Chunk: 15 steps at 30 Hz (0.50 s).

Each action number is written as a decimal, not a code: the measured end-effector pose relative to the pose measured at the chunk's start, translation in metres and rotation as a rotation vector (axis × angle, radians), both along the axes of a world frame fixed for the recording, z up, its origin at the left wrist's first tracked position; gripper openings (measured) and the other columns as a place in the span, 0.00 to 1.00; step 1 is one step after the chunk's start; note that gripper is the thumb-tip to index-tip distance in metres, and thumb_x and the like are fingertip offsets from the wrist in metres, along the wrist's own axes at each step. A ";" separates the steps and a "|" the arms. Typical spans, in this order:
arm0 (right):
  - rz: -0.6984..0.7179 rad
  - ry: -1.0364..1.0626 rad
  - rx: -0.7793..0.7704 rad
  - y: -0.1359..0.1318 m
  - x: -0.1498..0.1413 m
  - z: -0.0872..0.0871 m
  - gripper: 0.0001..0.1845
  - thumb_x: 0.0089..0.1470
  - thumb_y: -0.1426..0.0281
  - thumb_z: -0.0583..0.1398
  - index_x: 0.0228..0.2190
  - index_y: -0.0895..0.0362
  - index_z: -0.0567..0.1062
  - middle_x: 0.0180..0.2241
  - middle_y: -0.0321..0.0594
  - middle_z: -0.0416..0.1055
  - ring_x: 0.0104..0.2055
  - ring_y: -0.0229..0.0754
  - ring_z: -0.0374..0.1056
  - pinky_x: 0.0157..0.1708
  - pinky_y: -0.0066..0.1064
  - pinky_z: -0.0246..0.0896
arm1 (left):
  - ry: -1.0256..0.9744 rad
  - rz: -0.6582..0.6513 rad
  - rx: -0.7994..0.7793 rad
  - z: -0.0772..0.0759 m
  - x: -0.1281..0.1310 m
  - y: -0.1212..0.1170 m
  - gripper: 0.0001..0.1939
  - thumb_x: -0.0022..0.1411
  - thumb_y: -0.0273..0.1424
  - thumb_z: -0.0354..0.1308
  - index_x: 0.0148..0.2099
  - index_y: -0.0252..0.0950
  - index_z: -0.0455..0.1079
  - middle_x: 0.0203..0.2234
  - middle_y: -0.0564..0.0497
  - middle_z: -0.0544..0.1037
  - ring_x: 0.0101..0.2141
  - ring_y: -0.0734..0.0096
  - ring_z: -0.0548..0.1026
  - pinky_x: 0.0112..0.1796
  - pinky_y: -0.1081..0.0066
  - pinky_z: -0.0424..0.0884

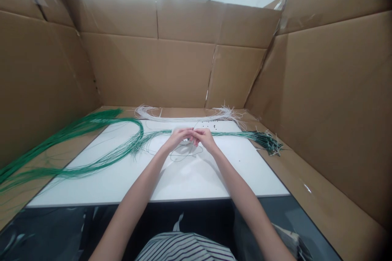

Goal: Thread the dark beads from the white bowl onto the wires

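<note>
My left hand (178, 138) and my right hand (203, 138) meet above the white board (196, 179), fingertips pinched together. Between them they grip a thin wire; a thin dark green loop (180, 160) of it hangs below the fingers. Just behind my hands runs a bundle of green wires (228, 133), with dark, frayed-looking ends (269, 142) to the right. A larger curved bundle of green wires (101, 162) lies at the left. The exact hold of the fingertips is too small to make out.
Tall cardboard walls (137, 69) enclose the work surface at the back and both sides. A bundle of white wires (183, 119) lies along the far edge. More green wires (61, 138) stretch over the left side. Small dark bits (214, 127) lie near the board's back edge.
</note>
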State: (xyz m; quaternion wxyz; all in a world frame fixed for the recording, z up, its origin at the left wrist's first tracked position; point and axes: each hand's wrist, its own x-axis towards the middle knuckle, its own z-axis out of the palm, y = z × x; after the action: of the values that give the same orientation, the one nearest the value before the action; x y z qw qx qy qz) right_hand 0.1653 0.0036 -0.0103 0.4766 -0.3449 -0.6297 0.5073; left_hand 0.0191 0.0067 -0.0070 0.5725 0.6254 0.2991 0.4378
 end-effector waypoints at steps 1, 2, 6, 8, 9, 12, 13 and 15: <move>0.007 -0.019 -0.011 0.000 -0.001 -0.001 0.17 0.40 0.58 0.61 0.19 0.61 0.73 0.17 0.37 0.69 0.13 0.31 0.60 0.13 0.23 0.56 | -0.035 0.091 0.023 -0.001 0.000 0.001 0.15 0.48 0.37 0.57 0.35 0.31 0.72 0.30 0.47 0.75 0.36 0.67 0.70 0.42 0.68 0.62; 0.018 -0.037 -0.023 0.000 -0.002 -0.001 0.17 0.40 0.58 0.61 0.18 0.61 0.73 0.16 0.37 0.68 0.13 0.31 0.60 0.13 0.23 0.56 | -0.059 0.166 0.045 -0.002 -0.001 0.002 0.17 0.46 0.37 0.60 0.37 0.32 0.72 0.31 0.47 0.75 0.36 0.66 0.70 0.42 0.68 0.62; 0.058 -0.078 -0.033 0.000 -0.004 -0.005 0.17 0.39 0.58 0.61 0.18 0.62 0.73 0.13 0.35 0.66 0.12 0.31 0.59 0.14 0.23 0.56 | -0.076 0.229 0.062 -0.007 -0.003 0.005 0.16 0.44 0.37 0.62 0.33 0.30 0.74 0.26 0.47 0.76 0.29 0.69 0.71 0.37 0.68 0.65; 0.076 -0.115 -0.028 0.001 -0.005 -0.005 0.18 0.40 0.58 0.61 0.17 0.62 0.73 0.11 0.34 0.65 0.12 0.31 0.59 0.14 0.23 0.56 | -0.085 0.230 0.017 -0.008 -0.004 0.007 0.17 0.44 0.38 0.63 0.33 0.30 0.74 0.24 0.47 0.76 0.26 0.70 0.71 0.34 0.69 0.66; 0.086 -0.136 -0.030 0.001 -0.004 -0.006 0.18 0.40 0.58 0.61 0.18 0.62 0.73 0.11 0.34 0.65 0.12 0.31 0.59 0.15 0.23 0.56 | -0.091 0.231 -0.003 -0.009 -0.004 0.007 0.18 0.43 0.39 0.63 0.33 0.30 0.74 0.24 0.47 0.76 0.25 0.71 0.71 0.32 0.69 0.66; 0.118 -0.189 -0.043 0.001 -0.005 -0.008 0.19 0.40 0.57 0.60 0.20 0.63 0.74 0.12 0.34 0.66 0.13 0.31 0.59 0.16 0.24 0.57 | -0.094 0.228 -0.013 -0.011 -0.003 0.008 0.18 0.42 0.39 0.63 0.33 0.30 0.74 0.24 0.48 0.76 0.22 0.74 0.69 0.28 0.71 0.65; 0.126 -0.200 -0.044 0.001 -0.005 -0.009 0.19 0.40 0.57 0.60 0.21 0.63 0.75 0.12 0.35 0.66 0.13 0.32 0.59 0.16 0.25 0.57 | -0.088 0.224 -0.003 -0.012 -0.003 0.008 0.18 0.42 0.39 0.63 0.33 0.30 0.75 0.23 0.49 0.76 0.22 0.75 0.69 0.28 0.72 0.64; 0.123 -0.226 -0.031 0.002 -0.004 -0.011 0.20 0.41 0.57 0.60 0.20 0.63 0.75 0.12 0.35 0.66 0.13 0.32 0.59 0.17 0.25 0.57 | -0.068 0.209 0.010 -0.012 -0.002 0.009 0.16 0.43 0.38 0.63 0.31 0.30 0.75 0.20 0.50 0.75 0.22 0.76 0.69 0.29 0.72 0.64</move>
State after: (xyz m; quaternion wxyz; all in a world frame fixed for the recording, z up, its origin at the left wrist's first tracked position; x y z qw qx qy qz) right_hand 0.1614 0.0058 -0.0209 0.3654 -0.3680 -0.6914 0.5030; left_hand 0.0169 0.0159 -0.0193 0.5304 0.5784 0.3411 0.5175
